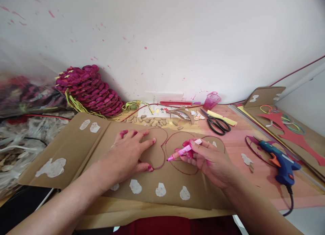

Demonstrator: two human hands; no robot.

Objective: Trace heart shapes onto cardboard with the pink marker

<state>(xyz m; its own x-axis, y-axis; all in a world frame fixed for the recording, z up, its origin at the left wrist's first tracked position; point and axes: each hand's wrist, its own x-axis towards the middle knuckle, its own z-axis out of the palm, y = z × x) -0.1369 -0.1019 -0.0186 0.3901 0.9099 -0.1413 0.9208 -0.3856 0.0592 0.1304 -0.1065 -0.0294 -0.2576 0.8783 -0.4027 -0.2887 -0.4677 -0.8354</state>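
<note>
A large sheet of brown cardboard (76,150) lies across the table with white patches and pink drawn outlines on it. My left hand (129,152) lies flat, fingers spread, pressing a cardboard heart template (153,153) onto the sheet. My right hand (210,160) is closed round a pink marker (182,152), whose tip touches the cardboard beside the template's right edge. A pink line runs round the template. Two drawn round outlines (177,140) sit under and beyond my right hand. Pink stains show on the fingertips of both hands.
Black scissors (218,124) and a yellow strip lie behind the cardboard. A blue glue gun (280,160) rests at the right, its cable trailing off the edge. Peanuts (149,120), paper scraps, a pink cup (212,100) and a magenta pile (88,89) stand along the wall. More cardboard lies far right.
</note>
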